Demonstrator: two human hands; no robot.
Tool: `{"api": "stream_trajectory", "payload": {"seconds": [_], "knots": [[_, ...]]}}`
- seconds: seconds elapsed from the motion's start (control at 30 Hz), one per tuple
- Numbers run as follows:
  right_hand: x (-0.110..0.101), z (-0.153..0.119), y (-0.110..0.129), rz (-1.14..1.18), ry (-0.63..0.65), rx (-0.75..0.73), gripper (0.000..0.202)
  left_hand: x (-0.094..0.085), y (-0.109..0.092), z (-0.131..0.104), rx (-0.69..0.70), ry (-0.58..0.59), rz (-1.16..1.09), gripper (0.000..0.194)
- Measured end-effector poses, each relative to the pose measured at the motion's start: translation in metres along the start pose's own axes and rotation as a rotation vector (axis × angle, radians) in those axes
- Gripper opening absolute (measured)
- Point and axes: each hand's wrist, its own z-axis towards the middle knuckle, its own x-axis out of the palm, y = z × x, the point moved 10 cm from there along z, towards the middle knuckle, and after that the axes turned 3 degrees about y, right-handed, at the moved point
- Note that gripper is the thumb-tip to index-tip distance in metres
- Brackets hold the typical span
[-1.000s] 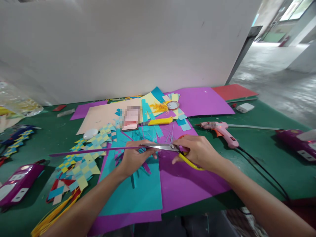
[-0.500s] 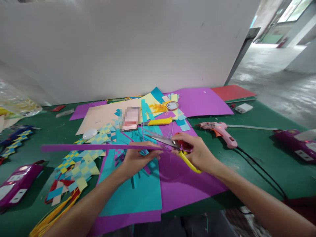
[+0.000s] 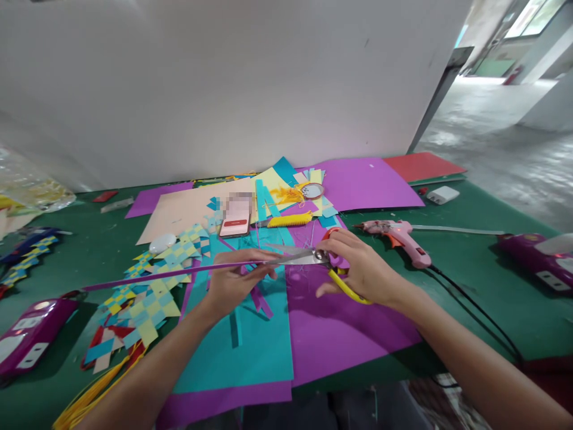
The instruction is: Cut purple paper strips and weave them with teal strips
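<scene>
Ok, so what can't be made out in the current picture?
Head view, for all:
- Purple strip: right end lost among the left hand and the scissors; contact with the blades unclear.
- Red handle: mostly hidden by the right hand.
- Phone: upper screen pixelated.
- Clear plastic: cut off by left edge.

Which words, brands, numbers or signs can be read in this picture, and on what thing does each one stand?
None can be read with certainty.
Phone: small pale marks on the red bar, too small and blurred to read; the upper screen is pixelated.
Glue gun: no lettering I can make out.
Scissors: none I can make out.
</scene>
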Motion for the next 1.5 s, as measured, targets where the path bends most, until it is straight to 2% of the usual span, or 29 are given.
{"api": "stream_trajectory", "payload": {"seconds": [0.1, 0.27, 0.73, 1.1, 1.2, 1.37, 1.5], "knots": [[0.007, -0.001, 0.001, -0.01, 0.045, -0.01, 0.061, -0.001, 0.001, 0.0, 0.006, 0.009, 0.043, 0.007], [0.014, -0.001, 0.002, -0.03, 0.057, -0.019, 0.053, -0.004, -0.005, -0.001, 0.053, -0.025, 0.196, 0.007], [0.014, -0.002, 0.004, -0.048, 0.034, 0.016, 0.052, 0.001, 0.009, -0.004, -0.107, 0.006, 0.02, 0.013], [0.012, -0.007, 0.0, -0.12, 0.017, 0.006, 0.053, 0.002, 0.016, -0.003, -0.141, 0.026, 0.038, 0.017], [0.01, -0.009, -0.007, -0.121, -0.005, 0.056, 0.053, 0.001, 0.018, -0.002, -0.15, 0.03, 0.076, 0.017], [0.007, -0.006, -0.021, 0.098, -0.003, 0.264, 0.055, 0.007, 0.013, -0.001, -0.123, 0.06, 0.04, 0.007], [0.012, -0.007, -0.024, 0.384, -0.025, 0.377, 0.038, 0.015, 0.009, 0.0, -0.128, 0.089, 0.092, 0.005]]}}
